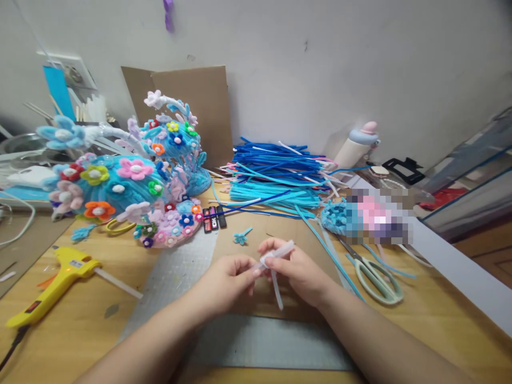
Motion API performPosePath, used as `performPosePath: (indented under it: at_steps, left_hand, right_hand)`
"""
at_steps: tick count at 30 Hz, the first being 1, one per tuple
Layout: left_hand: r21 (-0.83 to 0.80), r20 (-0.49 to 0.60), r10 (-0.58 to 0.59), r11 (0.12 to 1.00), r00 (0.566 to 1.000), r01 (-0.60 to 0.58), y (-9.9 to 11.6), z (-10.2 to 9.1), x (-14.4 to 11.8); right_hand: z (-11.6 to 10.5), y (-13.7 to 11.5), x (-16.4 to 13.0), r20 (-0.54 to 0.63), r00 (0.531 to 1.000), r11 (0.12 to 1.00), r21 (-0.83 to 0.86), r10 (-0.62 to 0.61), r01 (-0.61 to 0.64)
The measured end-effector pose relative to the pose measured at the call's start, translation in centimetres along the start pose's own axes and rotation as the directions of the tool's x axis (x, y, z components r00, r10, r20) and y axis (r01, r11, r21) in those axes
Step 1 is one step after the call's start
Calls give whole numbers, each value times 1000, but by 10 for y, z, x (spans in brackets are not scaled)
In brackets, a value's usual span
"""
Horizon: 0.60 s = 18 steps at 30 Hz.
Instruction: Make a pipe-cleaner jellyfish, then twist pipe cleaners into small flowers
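Observation:
My left hand (237, 273) pinches the lower end of a translucent whitish stick (286, 248) that looks like a glue stick. Around its middle a white pipe cleaner (277, 290) is wound, and its loose end hangs down. My right hand (294, 265) closes over the wound part, thumb on top, with the stick's upper end jutting past the fingers. Some fingertips hide each other. Just beyond my hands a small light-blue pipe-cleaner flower (241, 238) lies on the brown board (264, 226).
Blue pipe cleaners (276, 176) are heaped at the back. Flower-covered blue craft pieces (116, 181) stand at left, behind a yellow glue gun (60, 277). Green-handled scissors (378, 280) lie at right, near a white bottle (356, 146). A grey cutting mat (272, 341) lies in front.

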<state>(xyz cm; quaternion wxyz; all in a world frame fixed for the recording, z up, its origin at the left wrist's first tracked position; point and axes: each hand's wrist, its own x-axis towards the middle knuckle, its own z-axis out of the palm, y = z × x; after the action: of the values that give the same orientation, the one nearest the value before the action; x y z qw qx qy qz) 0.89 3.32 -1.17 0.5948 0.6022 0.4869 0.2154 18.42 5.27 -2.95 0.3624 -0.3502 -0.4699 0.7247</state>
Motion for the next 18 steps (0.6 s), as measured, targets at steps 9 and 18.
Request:
performPosePath:
  at_steps: [9, 18]
  left_hand:
    - [152, 97, -126, 982, 987, 111, 8, -12, -8]
    - [146, 27, -57, 988, 998, 52, 14, -34, -13]
  right_hand:
    - [8, 10, 1, -50, 994, 995, -20, 95, -96]
    - [-7, -2, 7, -192, 981, 987, 156, 0, 31]
